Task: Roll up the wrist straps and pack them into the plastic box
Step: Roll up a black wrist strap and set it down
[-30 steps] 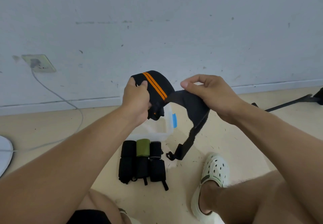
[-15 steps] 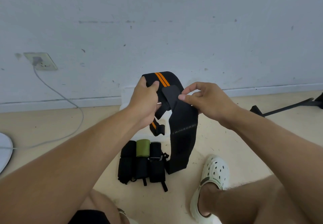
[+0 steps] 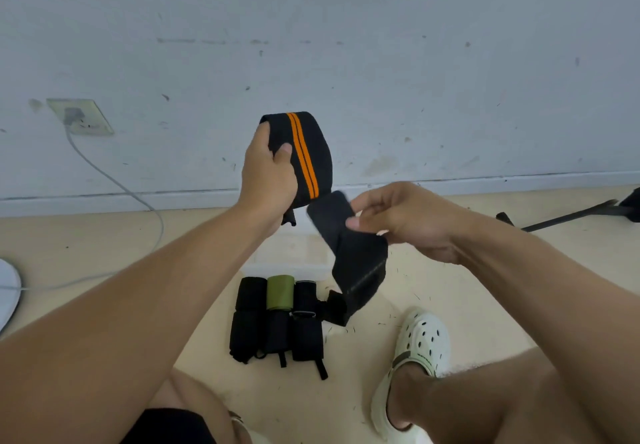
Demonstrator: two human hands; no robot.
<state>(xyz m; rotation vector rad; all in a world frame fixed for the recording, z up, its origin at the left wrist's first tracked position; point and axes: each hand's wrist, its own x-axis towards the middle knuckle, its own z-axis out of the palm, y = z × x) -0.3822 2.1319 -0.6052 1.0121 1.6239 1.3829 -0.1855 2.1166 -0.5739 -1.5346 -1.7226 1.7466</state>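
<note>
A black wrist strap with two orange stripes [image 3: 304,152] is held up in front of the wall. My left hand [image 3: 268,180] grips its upper end, thumb on the front. My right hand [image 3: 401,218] pinches the plain black part [image 3: 353,256] lower down, and the tail hangs to the floor. Behind the strap, a clear plastic box [image 3: 294,256] sits on the floor, mostly hidden and blurred. Several rolled straps [image 3: 277,319], black ones and one green, lie in a row on the floor in front of the box.
A white clog on a foot [image 3: 415,357] stands right of the rolled straps. A wall socket [image 3: 81,118] with a grey cable [image 3: 138,197] is at left. A black strap-like object [image 3: 571,215] lies at far right. A white round object [image 3: 7,291] shows at the left edge.
My left hand has lifted the orange-striped end higher. My right hand has moved down and right along the black part, spreading the strap out.
</note>
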